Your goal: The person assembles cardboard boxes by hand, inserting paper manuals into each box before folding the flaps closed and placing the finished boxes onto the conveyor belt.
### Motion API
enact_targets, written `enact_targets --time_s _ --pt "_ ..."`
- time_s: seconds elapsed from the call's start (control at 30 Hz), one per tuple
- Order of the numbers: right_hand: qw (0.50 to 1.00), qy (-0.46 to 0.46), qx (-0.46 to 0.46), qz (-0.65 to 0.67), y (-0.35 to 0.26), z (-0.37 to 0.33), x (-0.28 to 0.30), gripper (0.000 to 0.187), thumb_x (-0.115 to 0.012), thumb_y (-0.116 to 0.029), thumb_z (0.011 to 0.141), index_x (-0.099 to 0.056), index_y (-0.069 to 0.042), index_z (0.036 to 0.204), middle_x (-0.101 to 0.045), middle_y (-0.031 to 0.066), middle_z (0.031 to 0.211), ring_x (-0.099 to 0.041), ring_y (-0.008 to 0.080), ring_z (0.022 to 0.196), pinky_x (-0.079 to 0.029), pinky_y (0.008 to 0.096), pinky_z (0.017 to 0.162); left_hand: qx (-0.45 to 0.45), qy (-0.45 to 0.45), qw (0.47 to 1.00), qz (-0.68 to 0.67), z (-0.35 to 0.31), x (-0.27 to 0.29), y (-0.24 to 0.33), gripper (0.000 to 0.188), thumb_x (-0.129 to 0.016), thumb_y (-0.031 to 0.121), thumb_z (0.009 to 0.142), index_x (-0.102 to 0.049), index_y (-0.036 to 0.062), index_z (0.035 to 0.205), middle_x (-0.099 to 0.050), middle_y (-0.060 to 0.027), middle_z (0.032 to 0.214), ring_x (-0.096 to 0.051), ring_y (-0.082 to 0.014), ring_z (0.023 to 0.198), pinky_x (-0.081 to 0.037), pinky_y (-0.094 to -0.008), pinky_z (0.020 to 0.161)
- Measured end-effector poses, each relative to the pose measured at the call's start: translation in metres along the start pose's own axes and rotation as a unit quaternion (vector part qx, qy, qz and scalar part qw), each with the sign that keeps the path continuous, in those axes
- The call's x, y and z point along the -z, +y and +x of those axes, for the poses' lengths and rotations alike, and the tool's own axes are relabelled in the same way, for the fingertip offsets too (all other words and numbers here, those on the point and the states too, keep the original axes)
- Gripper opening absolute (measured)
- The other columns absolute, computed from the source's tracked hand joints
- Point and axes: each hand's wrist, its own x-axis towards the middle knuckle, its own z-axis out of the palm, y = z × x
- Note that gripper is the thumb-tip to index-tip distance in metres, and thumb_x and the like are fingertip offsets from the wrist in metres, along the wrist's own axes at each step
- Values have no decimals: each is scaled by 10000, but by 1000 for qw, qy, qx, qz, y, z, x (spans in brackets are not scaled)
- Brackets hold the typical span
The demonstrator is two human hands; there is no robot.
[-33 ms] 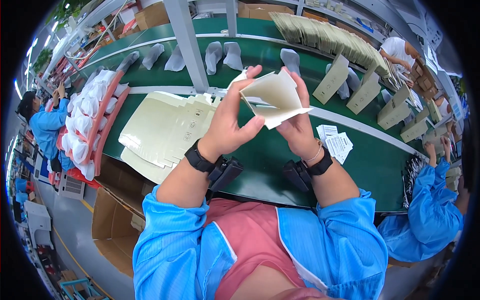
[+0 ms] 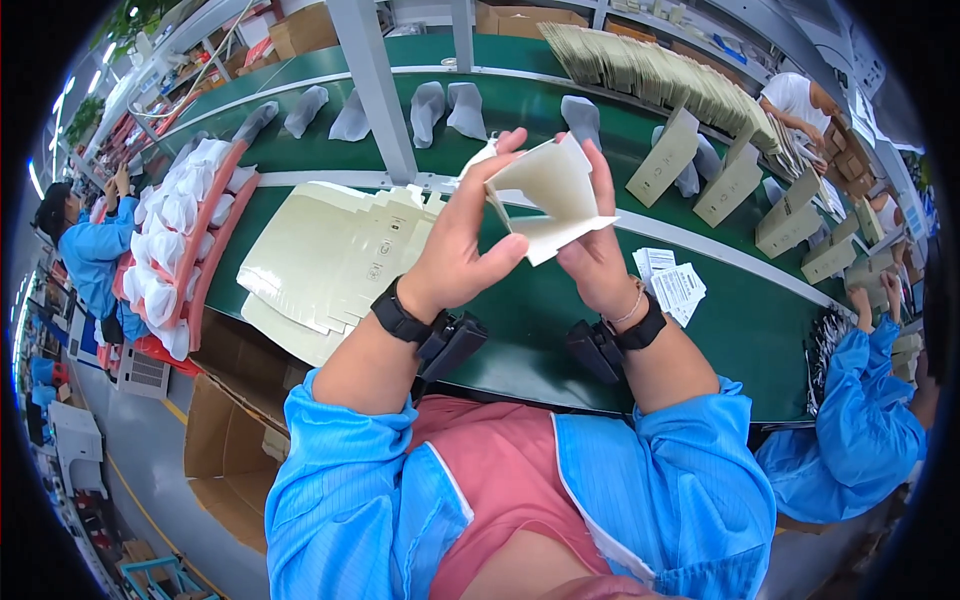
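Note:
Over the green bench [image 2: 520, 350] I hold a cream cardboard box [image 2: 548, 188], unfolded into a tube, with its near end gaping and flaps standing out. My left hand [image 2: 455, 245] grips the box's left side, its thumb at the lower edge. The right side is in my right hand [image 2: 600, 265], fingers up behind the box and thumb beneath a flap. To the left lies a fanned stack of flat cream cartons [image 2: 325, 255]. Small white printed slips [image 2: 672, 285] lie just right of my right hand.
Beyond a metal rail, a green conveyor [image 2: 510, 115] carries grey-white wrapped items [image 2: 428, 112] and upright cream boxes [image 2: 663, 160]. A metal post [image 2: 372, 85] rises ahead. At left, red trays [image 2: 215, 225] hold white bagged items; below is an open brown carton [image 2: 222, 445]. Co-workers sit on both sides.
The box has turned slightly in my hands, and its right flap has shifted a little to the left. Both hands keep their hold.

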Motion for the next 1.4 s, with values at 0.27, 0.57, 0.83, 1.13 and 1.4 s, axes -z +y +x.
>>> enact_targets --time_s 0.27,0.57,0.83,1.13,1.4 --pt "988 32 -102 111 -5 -17 -6 759 -586 -298 898 -127 -86 1463 -274 121 1443 -265 233 1345 -223 370 1093 -101 -39 993 54 -13 -20 -9 744 -688 313 797 -281 110 1385 -241 -211 1445 -208 -341 1359 -215 -452 1071" --pt "985 29 -38 164 5 -24 -8 594 -496 -152 947 -199 -80 1457 -333 71 1404 -274 211 1333 -233 360 1087 -172 53 977 114 -18 -30 -23 502 -578 143 872 -417 123 1347 -329 -172 1409 -283 -342 1321 -209 -460 1069" --pt "983 57 -58 162 -5 -19 -13 522 -469 -86 946 -266 -75 1426 -348 81 1384 -285 205 1322 -226 368 1094 -146 49 983 96 -22 -36 -14 367 -532 87 874 -579 155 1232 -423 -155 1334 -328 -351 1271 -144 -482 1090" --pt "969 24 -42 242 -4 -22 -1 454 -461 6 898 -364 -92 1330 -358 78 1380 -261 245 1351 -243 386 1096 -170 -1 983 67 -21 -32 -10 180 -527 22 806 -608 102 945 -472 -111 1243 -357 -352 1243 -137 -487 1096" --pt "996 69 6 53 10 -26 -8 355 -478 43 855 -431 -122 1166 -406 83 1303 -227 265 1366 -219 413 1102 -184 94 971 120 -24 -43 -28 398 -598 9 757 -485 125 1121 -492 -115 1215 -396 -328 1249 -179 -501 1092"
